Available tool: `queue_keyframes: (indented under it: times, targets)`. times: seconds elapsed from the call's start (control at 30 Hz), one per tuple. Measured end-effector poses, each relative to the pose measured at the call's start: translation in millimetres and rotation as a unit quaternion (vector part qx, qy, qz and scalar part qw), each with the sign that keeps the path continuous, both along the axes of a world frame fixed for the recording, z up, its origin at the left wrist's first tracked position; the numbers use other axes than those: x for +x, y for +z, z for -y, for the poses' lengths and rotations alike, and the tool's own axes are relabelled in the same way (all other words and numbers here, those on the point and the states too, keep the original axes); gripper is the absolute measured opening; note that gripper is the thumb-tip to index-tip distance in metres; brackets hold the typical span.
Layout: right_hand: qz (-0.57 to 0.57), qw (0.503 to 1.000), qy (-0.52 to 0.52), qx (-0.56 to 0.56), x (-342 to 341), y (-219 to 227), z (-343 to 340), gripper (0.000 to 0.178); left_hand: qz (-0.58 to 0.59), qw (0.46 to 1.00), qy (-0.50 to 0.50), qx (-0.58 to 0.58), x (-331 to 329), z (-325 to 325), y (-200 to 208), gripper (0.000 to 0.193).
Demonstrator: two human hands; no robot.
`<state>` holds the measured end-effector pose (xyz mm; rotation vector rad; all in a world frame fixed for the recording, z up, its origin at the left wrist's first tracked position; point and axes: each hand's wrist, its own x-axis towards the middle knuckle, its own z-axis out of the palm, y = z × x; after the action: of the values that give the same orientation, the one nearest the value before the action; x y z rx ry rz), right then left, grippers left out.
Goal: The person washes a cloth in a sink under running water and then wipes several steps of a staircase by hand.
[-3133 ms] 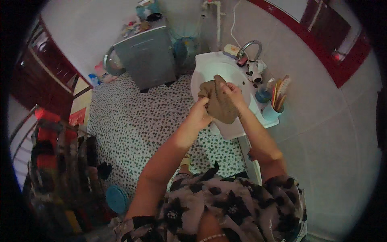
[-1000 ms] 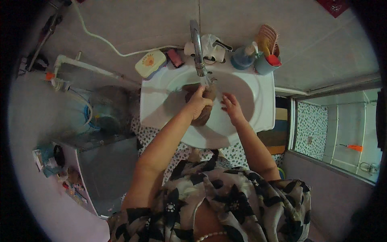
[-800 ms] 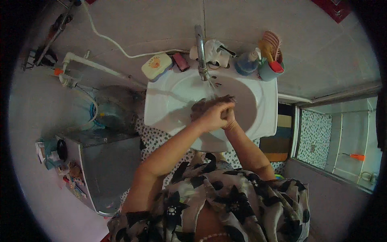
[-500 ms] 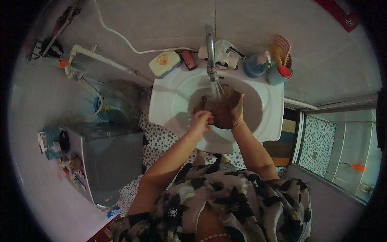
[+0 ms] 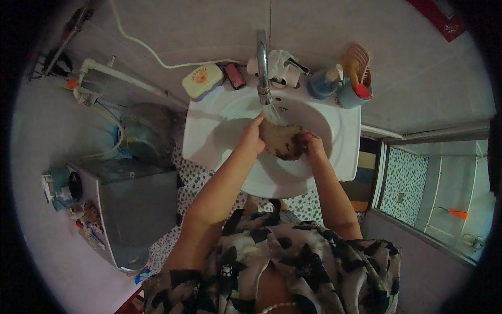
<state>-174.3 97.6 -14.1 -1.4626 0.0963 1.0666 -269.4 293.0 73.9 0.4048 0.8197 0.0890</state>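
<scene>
We have the cloth (image 5: 282, 140) between our two hands, over the bowl of the sink (image 5: 342, 162), below the tap (image 5: 262, 65). Water (image 5: 271, 111) runs from the tap onto its upper part. Our right hand (image 5: 314, 146) closes on the cloth's right edge, bunching it in curled fingers. Our left hand (image 5: 253, 137) is against the left edge, thumb pointing up toward the tap; its other fingers are hidden, so we cannot tell how firmly it grips. On the sink's back ledge we see a soap box (image 5: 203, 80) to the left of the tap, and to its right a bottle (image 5: 322, 84) with blue in it, just beside a cup (image 5: 347, 98) holding combs (image 5: 360, 58).
</scene>
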Motion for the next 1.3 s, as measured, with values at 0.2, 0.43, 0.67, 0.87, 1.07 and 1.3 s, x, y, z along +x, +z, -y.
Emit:
queue_keyframes:
  times: [0.2,0.43,0.67,0.87,1.07,1.3]
  targets:
    - [-0.174,0.963,-0.095,0.184,-32,30,-64,0.040,0.024,0.990,-0.121,-0.063,-1,-10,-16,0.033]
    - [0.122,0.981,-0.116,0.097,-37,20,-81,0.032,-0.092,0.980,-0.141,0.103,-20,-22,-39,0.059]
    - [0.637,0.757,0.128,-0.063,-104,90,-83,0.024,0.199,0.955,-0.113,-0.186,-16,6,-38,0.064]
    - [0.505,0.858,0.071,-0.067,-75,42,-85,0.023,0.026,0.992,-0.052,-0.116,-23,7,-67,0.045]
    - [0.349,0.921,-0.006,-0.170,-58,13,-87,0.027,-0.128,0.992,-0.009,-0.011,-14,6,-89,0.044]
    - [0.288,0.935,-0.056,-0.202,-38,-23,-77,0.027,-0.072,0.995,-0.026,-0.068,-9,23,-63,0.041]
